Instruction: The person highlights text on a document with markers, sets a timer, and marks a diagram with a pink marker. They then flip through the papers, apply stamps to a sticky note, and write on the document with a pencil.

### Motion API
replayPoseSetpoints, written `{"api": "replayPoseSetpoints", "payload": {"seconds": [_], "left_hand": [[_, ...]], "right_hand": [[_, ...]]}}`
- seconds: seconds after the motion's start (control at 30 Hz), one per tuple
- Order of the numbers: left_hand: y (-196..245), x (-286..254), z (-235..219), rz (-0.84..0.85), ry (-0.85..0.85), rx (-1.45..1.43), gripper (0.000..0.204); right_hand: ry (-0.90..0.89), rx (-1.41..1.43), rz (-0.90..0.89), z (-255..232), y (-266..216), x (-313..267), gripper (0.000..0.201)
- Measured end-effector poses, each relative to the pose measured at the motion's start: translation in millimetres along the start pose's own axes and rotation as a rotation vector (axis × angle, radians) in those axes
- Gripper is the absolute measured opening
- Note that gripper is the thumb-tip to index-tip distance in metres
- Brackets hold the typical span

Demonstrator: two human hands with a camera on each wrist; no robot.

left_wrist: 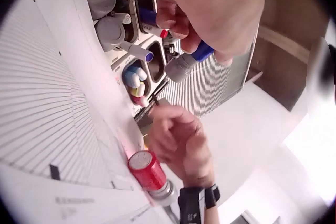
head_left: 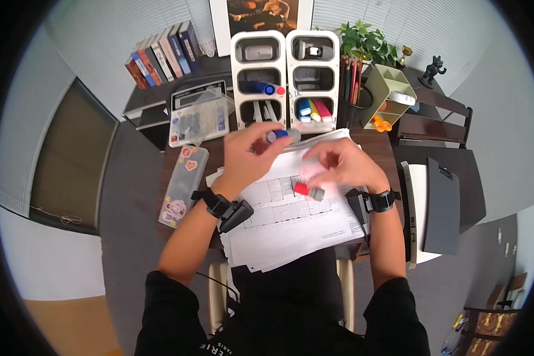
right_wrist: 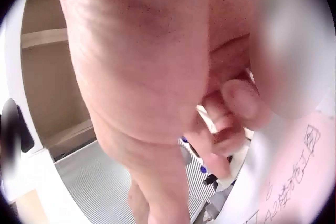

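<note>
My left hand (head_left: 249,155) is raised over the top edge of the papers and pinches a blue-and-grey cylinder (head_left: 277,136) that looks like a round stamp. Its grey end (left_wrist: 179,68) points out past the fingertips in the left wrist view. Lower down, a red-and-grey stamp (head_left: 301,188) of similar shape lies on its side on a pink note (head_left: 315,172). My right hand (head_left: 350,164) hovers just above this red stamp, its fingers loosely bent and apart from the thumb, with nothing seen between them. Printed drawing sheets (head_left: 279,234) spread beneath both hands.
Two white organizers (head_left: 283,77) with pens and highlighters stand behind the papers. A clear sticker-covered case (head_left: 184,187) and a parts box (head_left: 199,115) lie to the left. At the right are a pencil holder (head_left: 353,110), a green organizer (head_left: 385,89) with orange scissors (head_left: 381,123), and a printer (head_left: 436,207).
</note>
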State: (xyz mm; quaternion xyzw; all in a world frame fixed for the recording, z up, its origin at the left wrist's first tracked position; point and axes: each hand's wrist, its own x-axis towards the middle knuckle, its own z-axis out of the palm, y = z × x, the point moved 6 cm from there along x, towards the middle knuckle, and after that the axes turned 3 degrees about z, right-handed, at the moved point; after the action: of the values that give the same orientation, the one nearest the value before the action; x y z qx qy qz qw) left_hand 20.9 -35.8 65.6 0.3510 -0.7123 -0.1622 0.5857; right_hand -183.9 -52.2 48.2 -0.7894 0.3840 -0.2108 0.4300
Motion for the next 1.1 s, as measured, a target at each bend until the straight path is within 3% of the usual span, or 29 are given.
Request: {"api": "replayPoseSetpoints", "payload": {"seconds": [0.13, 0.23, 0.27, 0.37, 0.43, 0.47, 0.57, 0.63, 0.67, 0.77, 0.83, 0.93, 1.1], "left_hand": [[-11, -8, -14, -0.096, 0.104, -0.05, 0.019], [-5, -10, -15, -0.061, 0.122, -0.093, 0.021], [2, -10, -14, -0.025, 0.091, -0.051, 0.022], [7, -8, -7, 0.068, 0.106, -0.049, 0.025], [9, -8, -10, 0.083, 0.124, -0.044, 0.026], [8, -9, -11, 0.089, 0.113, -0.041, 0.024], [7, -10, -10, 0.085, 0.1, -0.063, 0.022], [8, -10, -8, 0.086, 0.102, -0.081, 0.021], [7, -11, -8, 0.079, 0.099, -0.076, 0.02], [6, -11, -8, 0.055, 0.094, -0.081, 0.019], [2, -11, -6, -0.006, 0.092, -0.126, 0.019], [0, -12, -2, -0.045, 0.061, -0.143, 0.02], [-2, -12, 4, -0.068, 0.007, -0.197, 0.023]], "right_hand": [[-0.265, -0.234, -0.095, 31, -10, 1, 0.036], [-0.23, -0.333, -0.183, 44, -23, 1, 0.029], [-0.305, -0.36, -0.056, 48, -23, 0, 0.025], [-0.292, -0.367, -0.093, 45, -25, -2, 0.024], [-0.208, -0.111, -0.134, 26, -21, -4, 0.02], [-0.136, -0.043, -0.037, 6, -17, -8, 0.018], [0.275, 0.384, 0.087, -51, 18, -20, 0.015], [0.546, 0.249, 0.013, -86, 33, -28, 0.014], [0.597, 0.075, 0.001, -99, 44, -32, 0.014], [0.64, -0.039, 0.127, -117, 75, -40, 0.014], [0.66, 0.021, 0.113, -116, 83, -40, 0.017], [0.586, -0.215, 0.28, -114, 97, -39, 0.026], [0.569, -0.153, 0.377, -109, 94, -43, 0.031]]}}
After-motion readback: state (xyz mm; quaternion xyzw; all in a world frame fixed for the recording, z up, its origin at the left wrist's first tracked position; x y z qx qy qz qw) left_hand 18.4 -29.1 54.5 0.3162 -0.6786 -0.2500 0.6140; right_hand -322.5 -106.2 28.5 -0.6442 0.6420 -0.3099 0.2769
